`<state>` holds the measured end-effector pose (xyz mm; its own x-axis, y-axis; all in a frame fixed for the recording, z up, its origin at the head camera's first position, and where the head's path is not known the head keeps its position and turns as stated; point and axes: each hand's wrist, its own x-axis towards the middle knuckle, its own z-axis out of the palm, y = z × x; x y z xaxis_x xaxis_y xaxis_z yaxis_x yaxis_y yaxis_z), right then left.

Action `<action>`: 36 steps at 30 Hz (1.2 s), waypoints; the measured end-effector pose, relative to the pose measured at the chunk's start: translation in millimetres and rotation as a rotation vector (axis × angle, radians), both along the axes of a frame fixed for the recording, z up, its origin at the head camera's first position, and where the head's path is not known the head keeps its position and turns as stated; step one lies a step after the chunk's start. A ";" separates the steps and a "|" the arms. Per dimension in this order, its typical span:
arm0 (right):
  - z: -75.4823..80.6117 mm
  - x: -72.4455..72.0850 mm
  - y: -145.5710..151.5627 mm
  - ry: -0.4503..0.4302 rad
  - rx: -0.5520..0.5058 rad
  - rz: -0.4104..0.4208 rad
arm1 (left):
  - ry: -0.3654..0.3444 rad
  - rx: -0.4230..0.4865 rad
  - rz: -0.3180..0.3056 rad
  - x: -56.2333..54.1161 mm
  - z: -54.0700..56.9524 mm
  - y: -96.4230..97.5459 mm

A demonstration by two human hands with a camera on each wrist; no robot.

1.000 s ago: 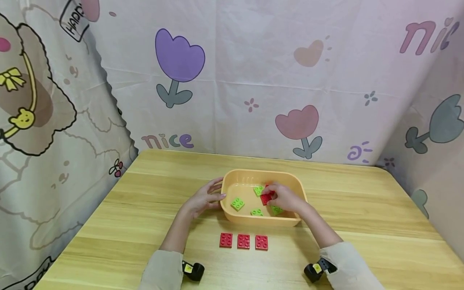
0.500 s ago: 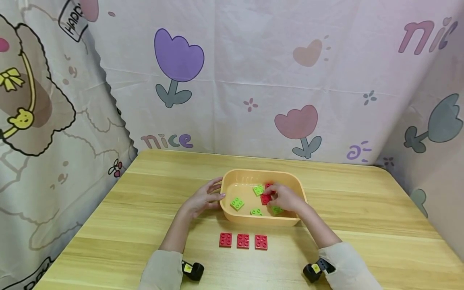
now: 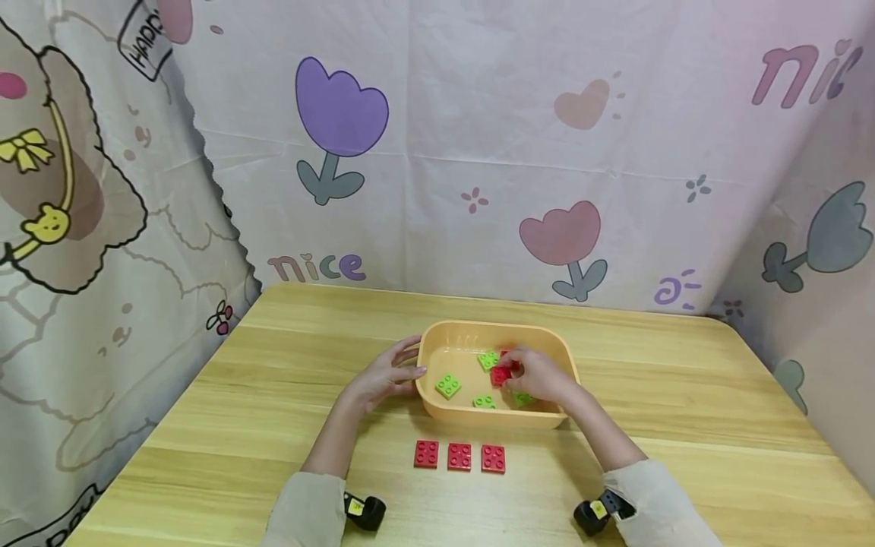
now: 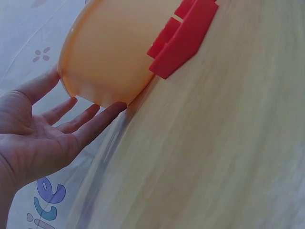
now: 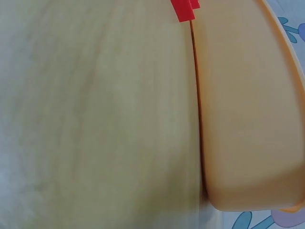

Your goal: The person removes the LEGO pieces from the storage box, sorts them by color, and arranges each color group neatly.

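In the head view, my right hand (image 3: 540, 376) reaches into the yellow-orange plastic bin (image 3: 472, 415) and pinches a red toy brick (image 3: 500, 377) between thumb and fingers. Just behind those fingertips, part of another red brick (image 3: 505, 353) shows. My left hand (image 3: 383, 376) is at the bin's left end. The left wrist view has that hand's fairly straight fingers (image 4: 90, 126) touching the outer wall, with the thumb at the rim. Green bricks lie in the bin, one (image 3: 448, 386) toward the left and another (image 3: 488, 360) beside the red ones. The right hand is out of frame in the right wrist view.
Before the bin, three red bricks stand in a row on the wooden table (image 3: 273, 425): left (image 3: 426, 453), middle (image 3: 459, 456) and right (image 3: 493, 459). A printed cloth (image 3: 437, 114) hangs behind the table. Black wrist cameras sit at both sleeves.
Both hands, the bin and the row of red bricks stay almost in place. The right fingers keep hold of the red brick; the head view shifts only slightly.
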<state>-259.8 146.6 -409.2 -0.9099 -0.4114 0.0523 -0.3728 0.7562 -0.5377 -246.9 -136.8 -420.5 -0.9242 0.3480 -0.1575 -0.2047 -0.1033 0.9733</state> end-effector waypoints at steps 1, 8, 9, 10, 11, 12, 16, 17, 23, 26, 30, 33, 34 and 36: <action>0.7 0.5 0.2 0.007 -0.005 0.006 | -0.002 -0.002 0.001 -0.1 -0.1 0.1; 8.1 5.0 2.2 0.018 -0.064 0.021 | -0.009 0.003 0.008 -0.9 -1.9 -0.2; 9.3 6.1 2.6 0.029 -0.067 0.028 | -0.012 0.005 0.010 -1.0 -2.2 -0.2; 10.4 7.3 3.1 0.036 -0.074 0.034 | -0.014 0.005 0.012 -0.8 -2.2 0.0; 11.5 8.5 3.5 0.046 -0.082 0.041 | -0.020 0.008 0.016 -0.9 -2.4 0.0; 12.7 9.9 3.8 0.053 -0.092 0.045 | -0.021 0.009 0.019 -0.9 -2.6 0.0; 17.7 16.2 5.7 0.080 -0.128 0.065 | -0.032 0.012 0.030 -0.5 -2.5 0.3; 18.9 18.0 6.1 0.084 -0.138 0.066 | -0.029 0.010 0.029 -0.5 -2.4 0.2; 26.5 28.6 8.7 0.087 -0.190 0.066 | -0.016 0.018 0.001 -1.0 -2.1 -0.4; 28.3 33.0 10.9 0.107 -0.197 0.079 | -0.008 0.030 -0.014 -0.8 -2.0 -0.9; 30.3 39.2 14.3 0.141 -0.196 0.091 | 0.000 0.043 -0.028 0.0 -1.4 -1.4; 32.8 45.2 16.9 0.143 -0.210 0.089 | 0.004 0.046 -0.033 0.0 -1.5 -1.8; 33.7 47.3 17.8 0.141 -0.217 0.088 | 0.004 0.045 -0.034 -0.2 -1.5 -2.1; 35.4 51.5 19.8 0.139 -0.228 0.089 | 0.005 0.043 -0.036 -0.3 -1.5 -2.3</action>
